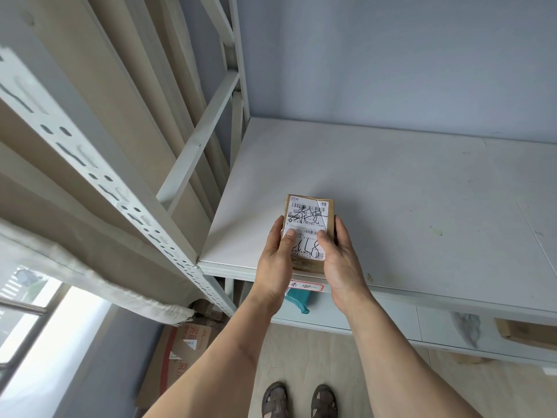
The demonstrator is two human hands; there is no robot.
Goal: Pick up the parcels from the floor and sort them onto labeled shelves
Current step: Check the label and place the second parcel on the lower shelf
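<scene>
A small brown cardboard parcel (310,215) with a white shipping label and handwritten black marks sits between both my hands, over the front left part of a white shelf board (422,212). My left hand (275,260) grips its left side, thumb on the label. My right hand (339,260) grips its right side, thumb also on the label. I cannot tell whether the parcel rests on the board or hangs just above it. A red-bordered handwritten shelf label (306,287) is stuck on the shelf's front edge right below the parcel, partly hidden by my hands.
A perforated white upright (99,173) and diagonal brace (199,140) frame the shelf's left side. On the lower shelf lie a teal package (298,300), a grey bag (465,325) and a brown box (524,330). Cardboard boxes (184,339) stand on the floor at left, beside a window.
</scene>
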